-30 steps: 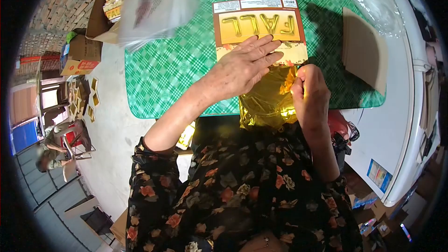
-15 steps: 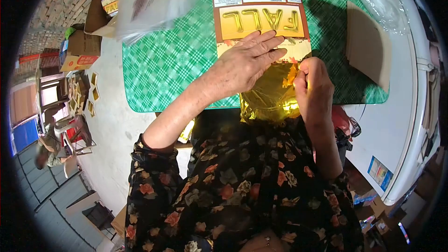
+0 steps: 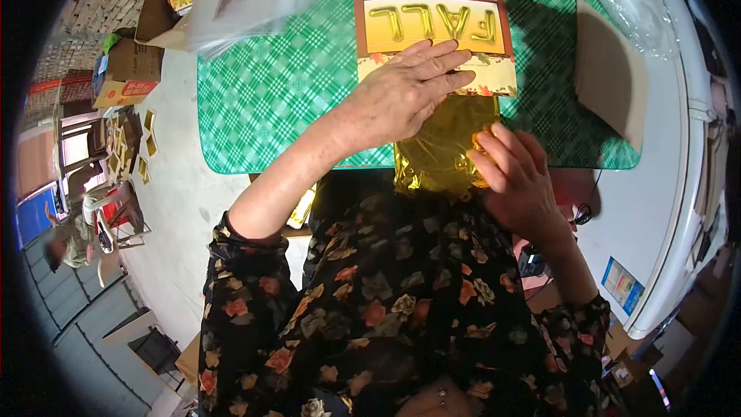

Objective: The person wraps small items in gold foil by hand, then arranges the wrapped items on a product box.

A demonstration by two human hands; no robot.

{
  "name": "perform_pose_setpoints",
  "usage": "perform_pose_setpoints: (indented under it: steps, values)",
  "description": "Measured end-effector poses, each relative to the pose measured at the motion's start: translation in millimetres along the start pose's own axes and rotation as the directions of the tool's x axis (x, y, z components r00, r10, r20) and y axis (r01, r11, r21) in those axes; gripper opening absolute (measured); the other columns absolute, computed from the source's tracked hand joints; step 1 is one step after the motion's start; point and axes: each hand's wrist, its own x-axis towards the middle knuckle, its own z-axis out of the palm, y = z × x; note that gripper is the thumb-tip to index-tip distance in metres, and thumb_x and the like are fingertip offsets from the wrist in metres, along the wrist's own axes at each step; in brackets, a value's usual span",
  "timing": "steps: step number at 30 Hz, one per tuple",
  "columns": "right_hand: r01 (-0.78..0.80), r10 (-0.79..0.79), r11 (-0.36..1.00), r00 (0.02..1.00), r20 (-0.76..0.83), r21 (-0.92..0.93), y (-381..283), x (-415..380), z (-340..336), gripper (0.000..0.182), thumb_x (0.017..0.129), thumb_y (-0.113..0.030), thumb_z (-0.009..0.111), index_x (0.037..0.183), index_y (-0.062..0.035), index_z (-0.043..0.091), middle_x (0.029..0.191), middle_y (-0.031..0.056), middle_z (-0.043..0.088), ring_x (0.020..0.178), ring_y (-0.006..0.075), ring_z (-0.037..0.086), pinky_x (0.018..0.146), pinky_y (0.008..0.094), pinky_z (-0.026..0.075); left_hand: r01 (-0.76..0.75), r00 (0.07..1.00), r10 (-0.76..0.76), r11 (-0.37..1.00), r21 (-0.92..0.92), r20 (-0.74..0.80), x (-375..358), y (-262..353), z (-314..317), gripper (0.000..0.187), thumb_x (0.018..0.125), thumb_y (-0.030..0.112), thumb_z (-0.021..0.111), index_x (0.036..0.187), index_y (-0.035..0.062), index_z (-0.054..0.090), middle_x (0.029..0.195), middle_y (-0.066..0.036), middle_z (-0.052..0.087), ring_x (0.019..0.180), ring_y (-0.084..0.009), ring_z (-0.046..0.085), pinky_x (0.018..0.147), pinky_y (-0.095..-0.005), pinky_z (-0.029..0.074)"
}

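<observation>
At the near edge of the green-checked table [image 3: 255, 123], the left hand [image 3: 401, 96] lies flat across the lower part of the printed card [image 3: 436, 23], fingers extended and gripping nothing, probably to steady it. Gold film [image 3: 440, 147] runs from beneath the card past the edge. The right hand [image 3: 521, 174] curls loosely at the film's right side; whether its fingers pinch it is unclear. The FALL lettering sits just beyond the left fingertips.

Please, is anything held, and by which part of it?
The left hand lies spread over the near part of the card, not visibly gripping. The right hand is at the right edge of the gold foil; whether it grips is unclear.
</observation>
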Motion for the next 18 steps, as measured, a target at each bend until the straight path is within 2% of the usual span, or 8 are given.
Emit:
perform_pose_setpoints:
  steps: [3,6,9,10,11,14,17,18]
  values:
    - [0.083,-0.085,0.995,0.996,-0.029,-0.063,9.9,2.6,14.7,0.045,0.090,-0.007,0.067,0.135,-0.0058,0.062,0.144,0.0109,0.059,0.141,0.0308,0.053,0.119,0.0475,0.040,0.009,1.000,-0.008,1.000,-0.018,0.016,0.2,-0.3,-0.4,0.054,0.096,0.001,0.066,0.149,0.0114,0.059,0.158,-0.011,0.054,0.151,-0.0330,0.045,0.128,-0.0486,0.035]
    - [0.117,-0.116,0.993,0.992,-0.053,0.016,13.3,15.4,14.8,0.036,0.091,-0.011,0.068,0.126,-0.0031,0.069,0.138,0.0109,0.062,0.138,0.0291,0.057,0.118,0.0471,0.045,0.019,0.998,-0.015,0.998,-0.061,0.058,0.7,-1.4,-3.7,0.048,0.104,0.013,0.061,0.151,0.0102,0.057,0.160,-0.011,0.052,0.154,-0.0330,0.041,0.130,-0.0484,0.031]
    - [0.126,-0.112,0.986,0.985,-0.130,0.108,12.6,22.5,17.4,0.030,0.089,-0.006,0.070,0.119,-0.0010,0.072,0.130,0.0122,0.068,0.131,0.0299,0.061,0.111,0.0469,0.051,0.104,0.986,-0.072,0.970,-0.218,0.151,3.1,-0.8,-16.3,0.048,0.110,0.031,0.053,0.154,0.0085,0.055,0.163,-0.011,0.049,0.157,-0.0329,0.034,0.132,-0.0477,0.024]
    - [0.116,-0.100,0.985,0.987,-0.128,0.126,12.6,24.7,13.6,0.031,0.088,-0.005,0.071,0.119,-0.0009,0.072,0.129,0.0124,0.069,0.129,0.0301,0.062,0.111,0.0463,0.052,0.158,0.975,-0.103,0.946,-0.283,0.198,4.4,-2.4,-18.5,0.059,0.114,0.048,0.041,0.156,0.0079,0.052,0.165,-0.011,0.047,0.160,-0.0328,0.029,0.133,-0.0465,0.020]
    - [0.107,-0.089,0.984,0.988,-0.126,0.144,13.3,26.7,10.8,0.031,0.088,-0.003,0.071,0.119,-0.0008,0.071,0.129,0.0125,0.069,0.128,0.0302,0.063,0.110,0.0457,0.052,0.175,0.972,-0.110,0.928,-0.329,0.207,5.8,-4.0,-20.9,0.062,0.113,0.051,0.038,0.156,0.0081,0.052,0.165,-0.010,0.046,0.160,-0.0321,0.028,0.133,-0.0463,0.020]
    - [0.038,0.000,0.963,0.990,-0.141,0.267,20.4,33.1,8.8,0.032,0.086,-0.001,0.072,0.118,-0.0022,0.069,0.124,0.0136,0.072,0.118,0.0320,0.069,0.103,0.0446,0.056,0.242,0.961,-0.148,0.857,-0.454,0.234,7.4,-7.2,-30.2,0.073,0.112,0.061,0.030,0.157,0.0070,0.050,0.164,-0.011,0.048,0.158,-0.0315,0.031,0.131,-0.0448,0.023]
    - [-0.182,0.217,0.878,0.976,-0.030,0.444,22.6,44.6,-8.7,0.035,0.087,-0.004,0.074,0.121,-0.0049,0.068,0.115,0.0151,0.075,0.108,0.0359,0.073,0.093,0.0453,0.059,0.331,0.940,-0.206,0.731,-0.596,0.271,6.9,-8.2,-36.0,0.087,0.109,0.071,0.024,0.160,0.0042,0.045,0.161,-0.014,0.051,0.153,-0.0321,0.041,0.128,-0.0424,0.030]
    - [-0.212,0.274,0.837,0.960,-0.051,0.505,28.1,48.2,-4.2,0.026,0.093,-0.005,0.071,0.118,-0.0019,0.066,0.101,0.0159,0.074,0.090,0.0296,0.075,0.085,0.0416,0.059,0.356,0.933,-0.210,0.664,-0.658,0.293,6.1,-10.7,-35.2,0.089,0.108,0.073,0.023,0.160,0.0041,0.043,0.162,-0.014,0.050,0.152,-0.0313,0.042,0.127,-0.0419,0.030]
